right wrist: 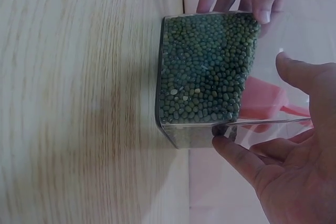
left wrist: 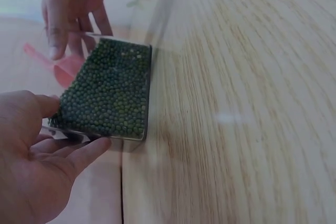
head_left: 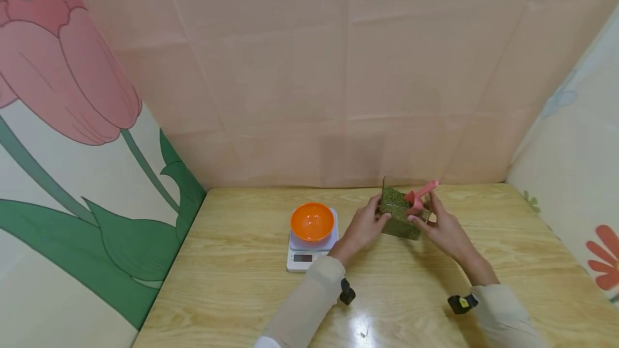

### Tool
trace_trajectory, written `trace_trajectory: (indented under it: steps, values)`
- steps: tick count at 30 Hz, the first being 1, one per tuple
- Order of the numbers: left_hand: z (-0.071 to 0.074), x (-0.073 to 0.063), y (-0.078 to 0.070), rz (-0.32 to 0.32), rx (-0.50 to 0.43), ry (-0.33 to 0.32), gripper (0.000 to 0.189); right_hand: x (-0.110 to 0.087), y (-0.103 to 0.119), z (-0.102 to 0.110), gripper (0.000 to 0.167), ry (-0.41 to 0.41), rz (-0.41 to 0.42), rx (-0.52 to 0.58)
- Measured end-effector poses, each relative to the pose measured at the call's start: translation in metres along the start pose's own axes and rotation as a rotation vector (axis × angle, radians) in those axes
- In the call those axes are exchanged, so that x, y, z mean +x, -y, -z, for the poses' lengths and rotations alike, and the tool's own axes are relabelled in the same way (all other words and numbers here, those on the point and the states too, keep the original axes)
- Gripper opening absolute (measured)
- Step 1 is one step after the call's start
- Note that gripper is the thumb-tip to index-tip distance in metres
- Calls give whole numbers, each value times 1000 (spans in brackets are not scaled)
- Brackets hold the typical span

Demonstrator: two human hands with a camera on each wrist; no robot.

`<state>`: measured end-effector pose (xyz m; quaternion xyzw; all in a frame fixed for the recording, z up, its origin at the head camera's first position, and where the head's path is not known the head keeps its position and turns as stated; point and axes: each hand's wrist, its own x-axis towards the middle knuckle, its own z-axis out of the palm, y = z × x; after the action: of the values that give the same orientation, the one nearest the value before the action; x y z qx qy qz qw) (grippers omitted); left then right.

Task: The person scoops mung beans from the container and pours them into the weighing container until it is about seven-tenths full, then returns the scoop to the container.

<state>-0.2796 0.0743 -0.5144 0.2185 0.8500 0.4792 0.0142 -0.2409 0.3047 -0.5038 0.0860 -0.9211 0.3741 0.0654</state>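
Observation:
A clear square-sided container (head_left: 400, 228) of green beans (left wrist: 110, 90) stands on the wooden table, right of the middle in the head view. My left hand (head_left: 362, 225) grips its left side, thumb at the front and fingers along the side wall. On the opposite side my right hand (head_left: 446, 232) holds the container, with fingertips against the wall in the right wrist view. A pink scoop (head_left: 419, 197) sits inside on the beans, its handle slanting up past the rim toward the right. Parts of the fingers are hidden behind the container.
Left of the container, an orange bowl (head_left: 312, 223) rests on a white kitchen scale (head_left: 299, 263) with a dark display. A pinkish covering (head_left: 290, 95) hangs behind the table's back edge. Flower-patterned panels (head_left: 67, 69) flank the table.

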Motion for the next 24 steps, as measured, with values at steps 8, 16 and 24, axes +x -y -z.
trace_trajectory:
  steps: [8, 16, 24]
  values:
    - [2, -6, -1, -10, 34, -23, 58, -4, 3, -2, 100, 1, 11, 20]
    - [5, -15, -6, 18, 91, -35, 59, -7, 6, -8, 99, 4, 17, 32]
    - [8, -24, -8, 33, 114, -50, 59, -10, 10, -10, 103, 25, 10, 26]
